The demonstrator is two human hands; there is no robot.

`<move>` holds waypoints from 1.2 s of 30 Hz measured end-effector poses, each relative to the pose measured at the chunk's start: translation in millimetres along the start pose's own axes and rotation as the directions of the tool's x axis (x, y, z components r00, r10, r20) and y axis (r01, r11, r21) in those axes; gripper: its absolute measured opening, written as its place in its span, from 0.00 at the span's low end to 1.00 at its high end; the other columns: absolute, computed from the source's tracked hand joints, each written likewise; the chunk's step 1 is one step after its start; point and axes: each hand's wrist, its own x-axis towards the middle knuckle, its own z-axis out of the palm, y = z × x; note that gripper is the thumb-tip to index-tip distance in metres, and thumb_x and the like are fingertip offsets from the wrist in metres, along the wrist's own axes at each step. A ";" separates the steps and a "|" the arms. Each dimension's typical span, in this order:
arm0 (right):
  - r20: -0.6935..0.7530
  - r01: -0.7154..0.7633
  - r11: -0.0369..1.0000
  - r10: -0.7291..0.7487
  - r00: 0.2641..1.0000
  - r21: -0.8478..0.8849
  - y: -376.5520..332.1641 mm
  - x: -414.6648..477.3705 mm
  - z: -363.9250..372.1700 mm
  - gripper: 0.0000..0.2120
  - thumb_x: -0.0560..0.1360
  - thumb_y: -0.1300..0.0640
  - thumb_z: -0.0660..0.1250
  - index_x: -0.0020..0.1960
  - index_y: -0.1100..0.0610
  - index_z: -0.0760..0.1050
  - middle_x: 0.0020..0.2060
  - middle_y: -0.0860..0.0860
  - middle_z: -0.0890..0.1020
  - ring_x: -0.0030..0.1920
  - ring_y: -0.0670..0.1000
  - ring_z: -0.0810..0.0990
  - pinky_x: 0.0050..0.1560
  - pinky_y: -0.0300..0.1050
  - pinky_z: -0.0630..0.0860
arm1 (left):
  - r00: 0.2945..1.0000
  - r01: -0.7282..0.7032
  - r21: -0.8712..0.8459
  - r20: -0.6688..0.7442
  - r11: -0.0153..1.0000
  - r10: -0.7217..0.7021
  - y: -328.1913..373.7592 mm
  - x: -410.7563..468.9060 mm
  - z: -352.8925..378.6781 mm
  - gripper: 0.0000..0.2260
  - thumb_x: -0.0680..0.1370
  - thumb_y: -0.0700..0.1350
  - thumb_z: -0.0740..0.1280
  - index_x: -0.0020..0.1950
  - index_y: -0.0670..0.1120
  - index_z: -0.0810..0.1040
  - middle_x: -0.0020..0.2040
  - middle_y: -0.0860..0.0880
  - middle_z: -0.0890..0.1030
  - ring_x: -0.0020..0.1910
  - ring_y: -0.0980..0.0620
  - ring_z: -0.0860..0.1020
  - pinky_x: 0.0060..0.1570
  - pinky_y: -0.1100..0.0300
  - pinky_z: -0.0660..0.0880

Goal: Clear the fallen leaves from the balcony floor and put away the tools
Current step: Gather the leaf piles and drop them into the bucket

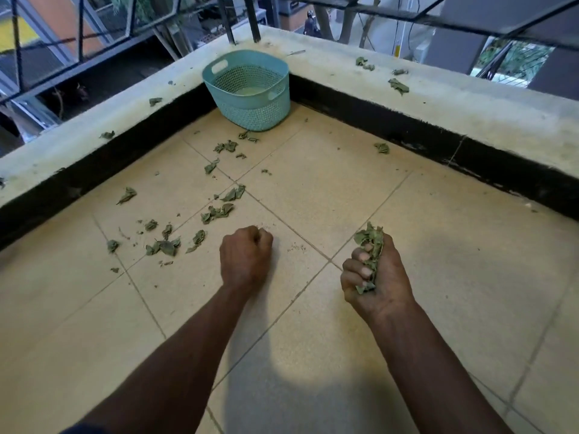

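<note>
My right hand [377, 277] is turned palm-up and grips a bunch of dry green leaves [369, 245] just above the tan tiled floor [313, 189]. My left hand [246, 255] is curled into a fist low over the tiles, back upward; whether anything is inside it is hidden. Several loose leaves [163, 245] lie scattered on the floor to the left of my left hand, with more [217, 213] trailing toward the far corner. A teal perforated basket [250, 89] stands in that corner, upright and open-topped.
A low concrete parapet [454, 111] with a black inner face borders the floor on the left and far right. A few leaves [398, 86] lie on top of it. Metal railing bars [225, 20] rise behind the basket. One leaf [382, 148] lies near the right wall.
</note>
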 end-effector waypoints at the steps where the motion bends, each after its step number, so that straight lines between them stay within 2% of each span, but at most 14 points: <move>1: 0.008 -0.012 1.000 0.012 1.000 0.014 1.6 -2.6 -0.1 0.16 0.82 0.49 0.63 0.38 0.53 0.71 0.25 0.47 0.69 0.18 0.43 0.62 0.15 0.34 0.56 | 0.991 0.125 -0.299 -0.004 0.946 -0.132 11.1 -4.6 -1.8 0.19 0.81 0.44 0.65 0.30 0.47 0.72 0.25 0.49 0.71 0.24 0.53 0.67 0.29 0.59 0.65; 3: 0.055 -0.039 0.999 0.037 0.998 0.028 1.4 -11.2 0.0 0.18 0.81 0.48 0.63 0.34 0.53 0.71 0.25 0.46 0.68 0.18 0.42 0.61 0.15 0.33 0.55 | 0.924 0.351 -0.789 0.203 0.505 -0.326 40.9 -15.0 -9.1 0.19 0.82 0.39 0.65 0.31 0.47 0.68 0.24 0.50 0.65 0.20 0.54 0.61 0.24 0.63 0.60; 5: 0.118 -0.079 0.996 0.073 0.990 0.045 -5.9 -22.1 1.1 0.21 0.81 0.48 0.62 0.31 0.53 0.70 0.23 0.46 0.67 0.17 0.43 0.61 0.15 0.33 0.54 | 0.847 0.500 -0.860 0.463 0.100 -0.260 74.6 -22.9 -17.1 0.18 0.83 0.39 0.63 0.34 0.47 0.67 0.23 0.50 0.62 0.17 0.55 0.58 0.20 0.64 0.56; 6: 0.152 -0.106 0.993 0.098 0.984 0.049 -10.7 -27.5 2.0 0.21 0.81 0.48 0.61 0.30 0.53 0.69 0.23 0.47 0.67 0.17 0.43 0.61 0.15 0.33 0.53 | 0.817 0.555 -0.832 0.547 -0.007 -0.184 89.7 -26.3 -21.8 0.18 0.84 0.40 0.62 0.34 0.48 0.66 0.23 0.51 0.61 0.16 0.55 0.57 0.19 0.65 0.55; 8: 0.216 -0.136 0.990 0.124 0.968 0.044 -25.4 -41.1 2.9 0.21 0.81 0.48 0.61 0.31 0.53 0.67 0.22 0.47 0.66 0.16 0.43 0.60 0.15 0.34 0.52 | 0.767 0.639 -0.766 0.642 -0.070 -0.023 120.4 -34.7 -31.2 0.20 0.84 0.42 0.61 0.32 0.48 0.67 0.22 0.52 0.60 0.14 0.56 0.56 0.17 0.66 0.55; 12: 0.314 -0.100 0.995 0.105 0.943 -0.031 -64.6 -78.6 5.1 0.18 0.78 0.48 0.63 0.31 0.53 0.66 0.21 0.47 0.65 0.15 0.43 0.60 0.15 0.34 0.52 | 0.709 0.651 -0.735 0.678 0.188 0.195 194.4 -53.5 -45.1 0.25 0.84 0.43 0.61 0.26 0.50 0.68 0.21 0.51 0.61 0.15 0.56 0.55 0.19 0.65 0.53; 15: 0.362 0.016 0.997 0.012 0.932 -0.076 -112.2 -122.0 8.9 0.20 0.78 0.47 0.63 0.30 0.53 0.68 0.21 0.46 0.66 0.15 0.42 0.60 0.15 0.33 0.52 | 0.678 0.499 -0.760 0.641 0.415 0.359 272.8 -71.6 -59.7 0.21 0.84 0.42 0.62 0.30 0.46 0.69 0.23 0.48 0.64 0.17 0.55 0.57 0.21 0.63 0.53; 18: 0.349 0.203 0.967 -0.139 0.927 -0.155 -186.0 -185.2 17.1 0.17 0.70 0.48 0.65 0.26 0.53 0.68 0.20 0.46 0.65 0.14 0.42 0.61 0.16 0.31 0.51 | 0.651 0.295 -0.793 0.575 0.533 0.495 372.9 -98.1 -75.3 0.17 0.82 0.38 0.63 0.33 0.43 0.70 0.23 0.48 0.67 0.17 0.55 0.60 0.19 0.66 0.55; 21: 0.281 0.348 0.894 -0.270 0.921 -0.280 -261.7 -254.3 22.3 0.19 0.70 0.49 0.64 0.23 0.53 0.66 0.19 0.45 0.65 0.13 0.41 0.60 0.16 0.29 0.51 | 0.646 0.151 -0.804 0.521 0.576 0.558 470.7 -130.7 -80.3 0.15 0.80 0.39 0.65 0.33 0.46 0.70 0.25 0.47 0.69 0.18 0.54 0.63 0.22 0.68 0.60; 25: 0.055 0.455 0.815 -0.468 0.882 -0.357 -334.5 -324.2 -2.0 0.25 0.82 0.47 0.57 0.27 0.53 0.63 0.19 0.46 0.63 0.14 0.42 0.59 0.13 0.31 0.53 | 0.579 0.047 -0.785 0.525 0.617 0.624 571.4 -178.4 -76.8 0.16 0.79 0.42 0.66 0.32 0.47 0.68 0.25 0.46 0.67 0.19 0.51 0.61 0.23 0.65 0.56; 28: -0.116 0.514 0.762 -0.596 0.795 -0.394 -345.4 -340.7 -33.6 0.28 0.84 0.49 0.55 0.26 0.56 0.67 0.18 0.49 0.68 0.14 0.42 0.59 0.13 0.31 0.53 | 0.524 0.029 -0.714 0.607 0.700 0.597 597.8 -216.9 -40.4 0.14 0.77 0.45 0.67 0.33 0.45 0.72 0.28 0.45 0.73 0.21 0.49 0.67 0.25 0.63 0.63; 32: -0.266 0.493 0.715 -0.666 0.697 -0.496 -343.3 -326.0 -78.2 0.21 0.86 0.56 0.53 0.35 0.58 0.68 0.17 0.51 0.72 0.19 0.47 0.71 0.20 0.35 0.68 | 0.555 0.036 -0.624 0.662 0.781 0.504 579.8 -249.9 27.1 0.12 0.78 0.49 0.67 0.45 0.41 0.82 0.43 0.41 0.84 0.41 0.43 0.81 0.41 0.54 0.76; 35: -0.432 0.498 0.701 -0.710 0.556 -0.511 -358.6 -301.6 -111.2 0.12 0.78 0.54 0.66 0.51 0.64 0.79 0.35 0.58 0.84 0.31 0.55 0.84 0.32 0.45 0.83 | 0.554 -0.242 -0.607 0.554 0.757 0.621 571.3 -241.5 58.2 0.16 0.82 0.50 0.65 0.43 0.41 0.81 0.46 0.39 0.84 0.47 0.38 0.82 0.42 0.54 0.71; 36: -0.475 0.527 0.665 -0.746 0.466 -0.528 -372.6 -287.5 -128.5 0.19 0.72 0.52 0.70 0.57 0.64 0.80 0.43 0.60 0.85 0.38 0.58 0.86 0.39 0.54 0.86 | 0.540 -0.357 -0.585 0.506 0.728 0.672 571.4 -234.9 62.3 0.17 0.83 0.52 0.64 0.42 0.41 0.80 0.46 0.37 0.84 0.49 0.37 0.82 0.42 0.53 0.72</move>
